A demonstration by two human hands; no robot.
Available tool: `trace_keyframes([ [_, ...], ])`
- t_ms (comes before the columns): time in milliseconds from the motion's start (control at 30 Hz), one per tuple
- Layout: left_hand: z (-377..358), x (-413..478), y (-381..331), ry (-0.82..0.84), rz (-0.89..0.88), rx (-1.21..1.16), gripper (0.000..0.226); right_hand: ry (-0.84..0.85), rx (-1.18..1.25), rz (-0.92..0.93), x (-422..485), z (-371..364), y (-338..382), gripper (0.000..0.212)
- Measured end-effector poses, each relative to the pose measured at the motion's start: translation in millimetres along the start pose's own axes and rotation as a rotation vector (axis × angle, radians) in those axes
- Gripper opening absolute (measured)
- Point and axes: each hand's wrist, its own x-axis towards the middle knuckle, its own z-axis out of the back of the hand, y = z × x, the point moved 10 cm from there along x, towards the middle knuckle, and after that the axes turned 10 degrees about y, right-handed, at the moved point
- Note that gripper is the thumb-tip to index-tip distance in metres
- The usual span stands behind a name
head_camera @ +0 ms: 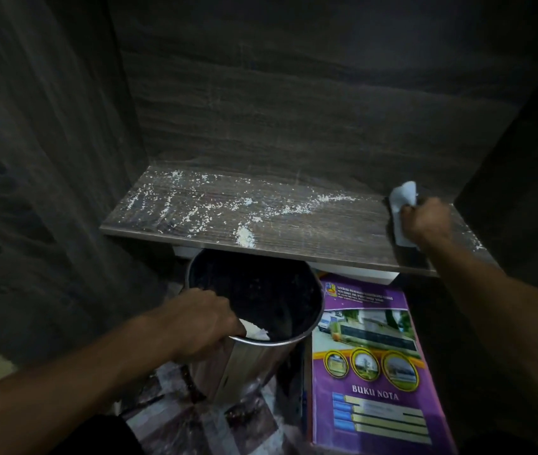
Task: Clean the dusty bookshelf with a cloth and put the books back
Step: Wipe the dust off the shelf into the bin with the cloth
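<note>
at the right end of the dusty shelf (310,224), the right hand (427,221) presses a white cloth (402,195) to the board.
its fingers are curled tight round the cloth. white dust crumbs (195,211) lie scattered from the left end to the middle, with a small heap at the front edge. below that edge the left hand (202,320) grips the rim of a steel bin (254,366); a purple "buku nota" notebook (376,372) lies just beside the bin.

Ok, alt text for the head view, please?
The right hand holds a white cloth on the right end of a dark shelf strewn with white dust. The left hand grips the rim of a metal bin below the shelf's front edge; a purple notebook lies beside it.
</note>
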Motion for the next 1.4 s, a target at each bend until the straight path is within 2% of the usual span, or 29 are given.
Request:
trace_keyframes([
  [167,-6,-3,1,0.037,-0.022,-0.012,0.035,0.048,-0.027,0.059,8,-25,39,0.032],
  [333,-10,-1,-3,0.038,-0.023,0.012,0.03,0.062,0.012,0.261,-14,-63,95,0.031],
  [600,-18,-4,4,0.027,-0.013,-0.024,0.023,0.302,-0.083,0.588,-63,-130,179,0.031],
  [800,-17,-12,16,0.013,0.04,-0.029,0.029,0.451,-0.005,0.781,-117,-164,208,0.031],
  [967,-19,-21,24,-0.019,0.055,-0.072,0.03,0.46,0.058,0.89,-157,-168,210,0.027],
  [1167,-25,-27,28,-0.014,0.072,-0.053,0.027,0.439,0.134,0.972,-201,-155,207,0.027],
  [1300,-29,-33,33,0.0,0.093,-0.076,0.03,0.649,0.267,0.835,-201,-156,210,0.017],
  [1400,-31,-38,37,-0.014,0.106,-0.088,0.03,0.461,0.308,0.793,-164,-123,224,0.019],
])
